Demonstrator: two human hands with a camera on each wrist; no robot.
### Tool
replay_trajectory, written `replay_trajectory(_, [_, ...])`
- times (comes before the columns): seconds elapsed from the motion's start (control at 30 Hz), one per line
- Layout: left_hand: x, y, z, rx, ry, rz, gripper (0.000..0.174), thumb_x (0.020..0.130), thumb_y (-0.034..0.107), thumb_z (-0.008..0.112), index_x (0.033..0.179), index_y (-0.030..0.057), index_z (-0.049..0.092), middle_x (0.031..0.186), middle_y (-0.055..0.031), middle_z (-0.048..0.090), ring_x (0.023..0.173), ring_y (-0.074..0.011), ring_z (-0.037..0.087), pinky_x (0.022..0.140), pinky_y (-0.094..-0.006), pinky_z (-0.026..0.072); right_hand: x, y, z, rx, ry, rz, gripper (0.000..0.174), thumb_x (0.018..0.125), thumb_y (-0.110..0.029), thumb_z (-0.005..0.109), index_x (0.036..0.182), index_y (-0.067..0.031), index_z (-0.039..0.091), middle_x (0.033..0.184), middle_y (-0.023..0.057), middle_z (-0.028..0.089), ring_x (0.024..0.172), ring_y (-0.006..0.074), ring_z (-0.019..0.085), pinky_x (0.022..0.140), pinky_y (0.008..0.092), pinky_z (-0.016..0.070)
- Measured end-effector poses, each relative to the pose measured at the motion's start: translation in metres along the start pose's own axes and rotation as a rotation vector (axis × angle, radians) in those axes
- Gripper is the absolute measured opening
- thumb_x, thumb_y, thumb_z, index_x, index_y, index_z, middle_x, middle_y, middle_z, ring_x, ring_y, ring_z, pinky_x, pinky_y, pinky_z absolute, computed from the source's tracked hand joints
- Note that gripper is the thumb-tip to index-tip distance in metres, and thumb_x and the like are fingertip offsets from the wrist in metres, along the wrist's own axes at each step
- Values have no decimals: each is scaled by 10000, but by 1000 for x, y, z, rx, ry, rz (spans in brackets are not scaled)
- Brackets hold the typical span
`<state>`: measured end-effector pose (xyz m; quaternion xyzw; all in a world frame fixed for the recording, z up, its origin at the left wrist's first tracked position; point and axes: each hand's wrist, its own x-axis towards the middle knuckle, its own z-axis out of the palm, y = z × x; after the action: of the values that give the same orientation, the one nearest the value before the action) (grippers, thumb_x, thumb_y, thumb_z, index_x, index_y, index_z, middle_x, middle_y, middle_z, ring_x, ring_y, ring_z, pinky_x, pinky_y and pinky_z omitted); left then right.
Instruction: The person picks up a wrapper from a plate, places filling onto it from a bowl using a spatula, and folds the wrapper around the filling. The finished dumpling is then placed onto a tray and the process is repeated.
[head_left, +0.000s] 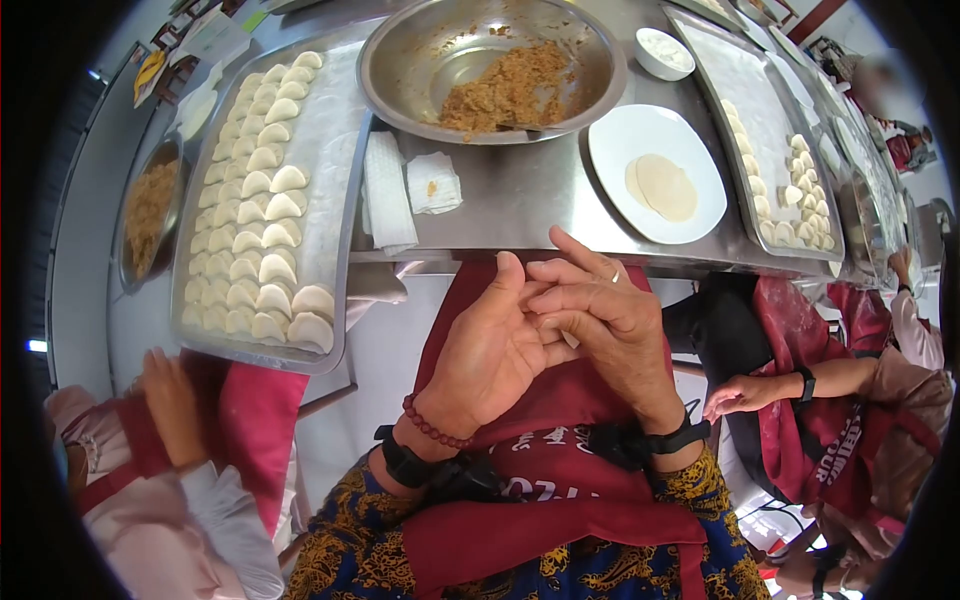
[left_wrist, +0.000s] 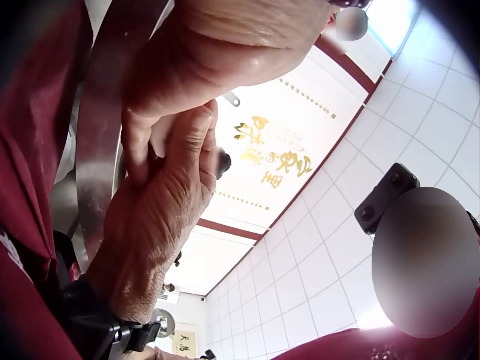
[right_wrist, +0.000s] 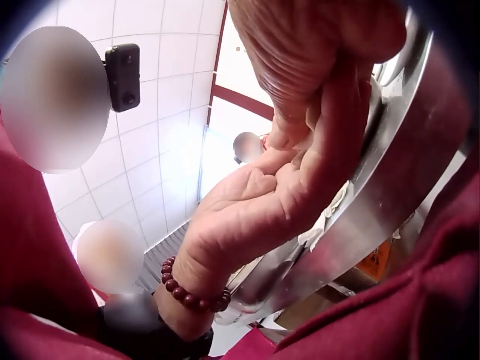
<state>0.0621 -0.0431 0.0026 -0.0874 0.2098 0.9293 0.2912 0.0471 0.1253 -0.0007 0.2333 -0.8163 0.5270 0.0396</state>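
In the head view my left hand (head_left: 485, 350) is palm up, thumb raised, its fingers meeting those of my right hand (head_left: 620, 330) in front of the apron. Between the fingertips a small pale bit of dumpling wrapper (head_left: 572, 340) peeks out. The left wrist view shows more of this wrapper (left_wrist: 160, 135), with left fingers curled at one side and the right thumb and fingers pinching the other. Most of it is hidden. Round wrappers (head_left: 665, 190) lie on a white plate (head_left: 615, 150), beyond the right hand. A steel bowl (head_left: 372, 75) holds orange-brown filling (head_left: 515, 88).
On the left, a metal tray (head_left: 335, 110) carries rows of folded dumplings (head_left: 265, 210); another tray (head_left: 745, 90) with dumplings stands at right. Paper towels (head_left: 388, 195) lie by the table's front edge. A small white bowl (head_left: 650, 70) sits behind the plate. People stand close on both sides.
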Motion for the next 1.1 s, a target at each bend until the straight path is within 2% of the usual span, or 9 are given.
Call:
replay_trajectory(0.2, [2, -2, 1, -28, 3, 1, 648, 1066, 555, 339, 1387, 2, 445, 1375, -180, 519, 1267, -272, 542, 1102, -516, 433, 0, 3, 1, -47, 8, -9, 188, 816, -2, 727, 983, -83, 761, 1190, 97, 730, 1323, 325, 565, 1016, 386, 481])
replay_trajectory(0.43, [-1, -2, 1, 11, 4, 10, 691, 1063, 566, 329, 1387, -35, 433, 1379, -180, 513, 1287, -276, 525, 1122, -509, 413, 0, -2, -1, -73, 11, -10, 179, 812, 6, 726, 968, -76, 759, 1170, 95, 738, 1309, 317, 579, 1016, 387, 481])
replay_trajectory(0.63, [0, -2, 3, 29, -3, -2, 727, 1065, 573, 299, 1405, -59, 410, 1379, -180, 515, 1316, -276, 508, 1142, -501, 398, -1, 0, 1, -13, 22, -3, 185, 810, 19, 722, 965, -72, 765, 1178, 105, 736, 1325, 316, 567, 1019, 379, 473])
replay_trajectory(0.8, [-1, -4, 0, -1, 6, 20, 717, 1073, 564, 265, 1404, -55, 414, 1387, -181, 510, 1331, -283, 499, 1154, -502, 382, -1, -3, 0, 68, 59, 78, 173, 824, 25, 708, 949, -79, 766, 1181, 107, 734, 1325, 317, 567, 1016, 382, 474])
replay_trajectory(1.1, [0, -7, 0, -57, -8, 25, 713, 1078, 555, 240, 1411, -53, 408, 1408, -178, 500, 1331, -287, 495, 1165, -503, 367, -1, 1, 1, 1, 40, 24, 174, 842, 8, 701, 976, -80, 767, 1200, 119, 728, 1329, 296, 570, 1062, 379, 427])
